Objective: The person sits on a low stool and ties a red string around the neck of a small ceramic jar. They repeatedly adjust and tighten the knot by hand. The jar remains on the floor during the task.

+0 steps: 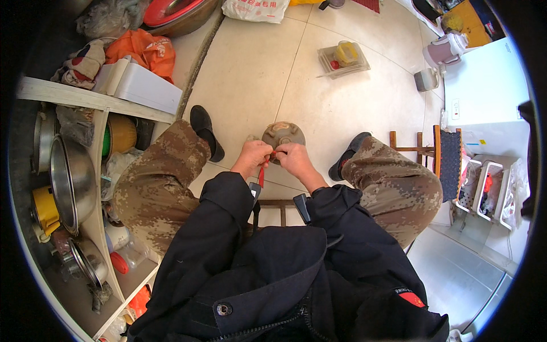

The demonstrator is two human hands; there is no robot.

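Between my knees, both hands meet close together in front of a round, worn metal piece with raised lugs and a central boss. A red strip hangs below the fingers of my left hand, which pinches it. The fingertips of my right hand are closed on the red strip's upper end, just right of the left fingers. The hands hide the lower part of the metal piece, and whether they touch it is unclear. A pale object shows partly behind my left hand.
Left stands a shelf unit with metal bowls. Ahead on the tiles lies a clear plastic tray holding a yellow container. A wooden-framed chair, a white appliance and a jug stand right.
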